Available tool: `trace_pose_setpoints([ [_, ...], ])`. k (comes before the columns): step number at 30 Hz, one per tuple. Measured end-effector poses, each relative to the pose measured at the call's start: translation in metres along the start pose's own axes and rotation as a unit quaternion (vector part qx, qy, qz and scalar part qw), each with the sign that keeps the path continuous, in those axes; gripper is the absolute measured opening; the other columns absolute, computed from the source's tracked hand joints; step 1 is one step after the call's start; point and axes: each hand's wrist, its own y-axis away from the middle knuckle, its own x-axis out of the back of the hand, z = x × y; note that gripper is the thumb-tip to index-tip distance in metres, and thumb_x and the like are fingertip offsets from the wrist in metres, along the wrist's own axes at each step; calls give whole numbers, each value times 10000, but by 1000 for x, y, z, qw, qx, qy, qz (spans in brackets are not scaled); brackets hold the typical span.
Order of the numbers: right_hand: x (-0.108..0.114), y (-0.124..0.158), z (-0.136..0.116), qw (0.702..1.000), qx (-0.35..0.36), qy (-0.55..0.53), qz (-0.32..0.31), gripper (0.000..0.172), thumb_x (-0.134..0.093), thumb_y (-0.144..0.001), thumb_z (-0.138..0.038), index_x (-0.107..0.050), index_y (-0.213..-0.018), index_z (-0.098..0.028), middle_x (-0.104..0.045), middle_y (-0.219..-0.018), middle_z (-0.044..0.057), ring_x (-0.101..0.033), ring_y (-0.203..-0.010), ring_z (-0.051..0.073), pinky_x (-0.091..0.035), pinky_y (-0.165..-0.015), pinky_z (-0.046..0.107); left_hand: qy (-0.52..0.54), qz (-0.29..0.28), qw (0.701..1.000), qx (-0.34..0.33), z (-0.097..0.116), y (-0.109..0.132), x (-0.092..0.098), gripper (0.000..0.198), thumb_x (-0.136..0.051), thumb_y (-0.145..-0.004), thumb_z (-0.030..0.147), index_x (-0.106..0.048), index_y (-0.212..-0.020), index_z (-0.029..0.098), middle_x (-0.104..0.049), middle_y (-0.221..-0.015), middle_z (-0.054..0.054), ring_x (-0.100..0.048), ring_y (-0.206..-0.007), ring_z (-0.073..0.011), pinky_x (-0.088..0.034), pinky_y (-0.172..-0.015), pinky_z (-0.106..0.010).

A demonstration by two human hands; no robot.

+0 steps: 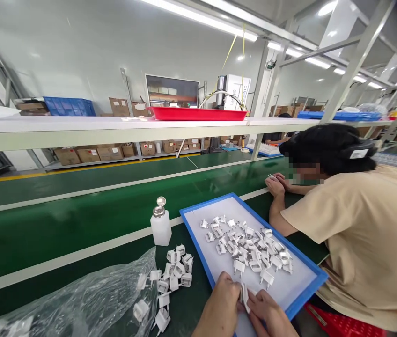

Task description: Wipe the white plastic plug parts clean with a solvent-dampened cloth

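Between my two hands, over the near edge of the tray, is a narrow white piece (244, 297); my fingers cover much of it, and its exact kind cannot be told. My left hand (222, 304) is closed with thumb and fingers against its left side. My right hand (268, 312) pinches it from the right. Just beyond them, many white two-pin plug housings (254, 248) lie loosely heaped in a blue-rimmed white tray (198, 238). A second pile of white plug housings (175, 271) lies on the green bench left of the tray, partly spilling from a clear plastic bag (89, 295).
A white pump bottle (161, 227) with its metal cap raised stands behind the loose pile. At right, close to the tray, a co-worker in a tan shirt (367, 243) leans over the bench. Above it runs a shelf (107, 133) holding a red tray (198, 114).
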Motion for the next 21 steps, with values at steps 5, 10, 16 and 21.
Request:
trace_pose_setpoints([
  [5, 15, -17, -14, 996, -55, -72, -8, 350, -446, -971, -362, -625, -719, -198, -575, -777, 32, -569, -802, 182, -355, -748, 314, 5, 58, 998, -20, -5, -1, -9, 291, -428, -697, -52, -605, -811, 148, -533, -919, -61, -565, -903, -221, -449, -830, -317],
  [10, 25, -15, -27, 958, -133, -247, 68, 540, -563, -868, -625, -575, -581, -168, -457, -595, -2, -392, -639, 137, -281, -631, 303, 81, 84, 991, -69, 7, 3, 2, 429, -401, -662, -40, -726, -884, 130, -628, -862, -65, -655, -737, -186, -535, -689, -253],
  [16, 37, 1, -55, 819, -186, -517, 166, 461, -756, -724, -642, -705, -724, -184, -557, -712, 11, -432, -720, 130, -421, -692, 258, 148, 166, 968, -119, 45, 24, 17, 528, -399, -737, -11, -789, -1040, 176, -711, -849, -62, -690, -746, -190, -559, -680, -230],
  [21, 27, 4, -74, 754, -167, -606, 191, 449, -856, -618, -617, -764, -782, -210, -611, -727, 23, -451, -638, 107, -472, -636, 246, 190, 235, 940, -157, 73, 26, 22, 417, -464, -771, 27, -796, -976, 173, -711, -799, -44, -667, -687, -185, -516, -622, -225],
])
